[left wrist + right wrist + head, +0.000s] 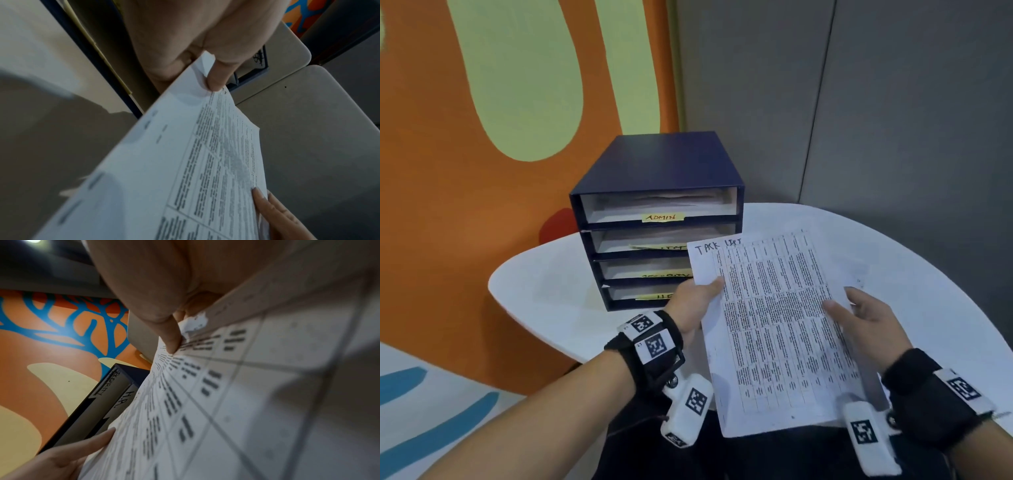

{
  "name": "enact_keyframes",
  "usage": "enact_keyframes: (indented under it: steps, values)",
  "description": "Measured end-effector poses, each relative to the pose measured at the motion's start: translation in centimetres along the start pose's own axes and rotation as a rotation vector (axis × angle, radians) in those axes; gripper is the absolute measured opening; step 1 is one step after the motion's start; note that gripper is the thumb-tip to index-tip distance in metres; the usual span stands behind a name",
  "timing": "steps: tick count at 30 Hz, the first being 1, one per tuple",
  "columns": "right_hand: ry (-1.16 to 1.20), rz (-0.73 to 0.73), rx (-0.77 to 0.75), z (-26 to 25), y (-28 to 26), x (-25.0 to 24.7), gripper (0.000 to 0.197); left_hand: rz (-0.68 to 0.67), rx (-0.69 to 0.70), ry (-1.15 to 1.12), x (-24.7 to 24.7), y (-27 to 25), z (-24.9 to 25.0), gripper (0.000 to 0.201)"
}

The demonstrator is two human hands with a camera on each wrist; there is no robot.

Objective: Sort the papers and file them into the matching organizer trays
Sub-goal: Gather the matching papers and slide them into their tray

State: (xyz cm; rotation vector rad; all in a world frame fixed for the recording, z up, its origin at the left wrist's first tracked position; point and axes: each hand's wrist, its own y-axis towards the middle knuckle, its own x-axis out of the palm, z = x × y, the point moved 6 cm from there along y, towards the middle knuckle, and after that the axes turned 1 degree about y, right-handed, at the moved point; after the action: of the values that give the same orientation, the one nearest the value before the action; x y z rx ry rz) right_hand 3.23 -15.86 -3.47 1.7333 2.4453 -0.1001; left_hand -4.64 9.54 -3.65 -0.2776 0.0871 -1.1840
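An office corner, by the look of it. On a rounded white table [544, 284] stands a dark blue paper organizer [654, 178] with four stacked trays, each tagged with a handwritten yellow label [663, 217], the top one reading ADMIN. Grey partition panels [859, 102] close the far right; an orange-and-green mural wall [482, 102] fills the left.

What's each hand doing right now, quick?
Left hand: pinches the left edge of the task list sheet, thumb on top.
Right hand: holds the sheet's right edge, thumb on top.
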Motion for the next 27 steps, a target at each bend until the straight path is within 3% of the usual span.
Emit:
enact_keyframes:
  steps: [4,12,16,22,27]
  values:
    - [0.0,-0.009,-0.003,-0.1,-0.3,1.1,0.02,0.058,-0.036,0.046,-0.6,0.2,-0.3,0.046]
    - [0.058,-0.04,-0.025,-1.1,-0.7,2.1,0.015,0.107,-0.085,0.072,-1.5,1.4,-1.2,0.055]
    - [0.005,-0.035,-0.017,-0.5,-0.5,2.0,0.021,0.109,-0.083,0.11,-1.7,1.2,-0.6,0.043]
    - [-0.169,-0.114,0.066,0.4,-1.2,3.0,0.012,-0.021,-0.217,0.451,-3.1,0.4,0.4,0.04]
    - [-0.13,-0.176,0.101,-0.1,-2.3,4.8,0.012,-0.218,-0.262,0.555,-4.9,-0.4,3.0,0.04]
